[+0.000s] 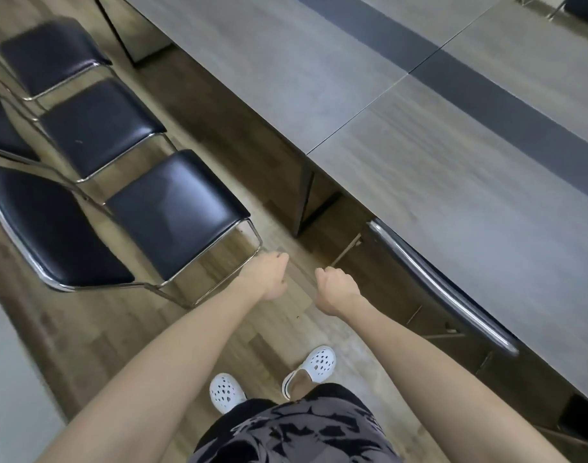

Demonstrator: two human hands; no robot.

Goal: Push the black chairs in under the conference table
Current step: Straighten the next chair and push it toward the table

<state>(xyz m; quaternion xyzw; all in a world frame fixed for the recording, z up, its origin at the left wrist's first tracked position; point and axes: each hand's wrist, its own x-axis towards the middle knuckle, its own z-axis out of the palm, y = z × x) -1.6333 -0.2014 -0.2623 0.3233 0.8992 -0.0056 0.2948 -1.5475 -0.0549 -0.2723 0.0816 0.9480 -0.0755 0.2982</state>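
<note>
Three black chairs with chrome frames stand in a row on the left, away from the grey conference table [419, 145]. The nearest chair [175, 212] has its seat facing the table, the second chair [99, 128] and third chair [52, 55] lie beyond it. Another chair sits pushed in under the table on the right, with only its chrome back rail [443, 285] showing. My left hand [269, 275] hovers just right of the nearest chair's front frame, fingers loosely curled, holding nothing. My right hand [336, 289] hangs beside it, also loosely curled and holding nothing.
A wooden floor aisle runs between the chair row and the table edge. A dark table leg [306, 202] stands opposite the nearest chair. My feet in white clogs [316, 362] are on the floor below my hands. One more chair [583, 11] stands at the table's far side.
</note>
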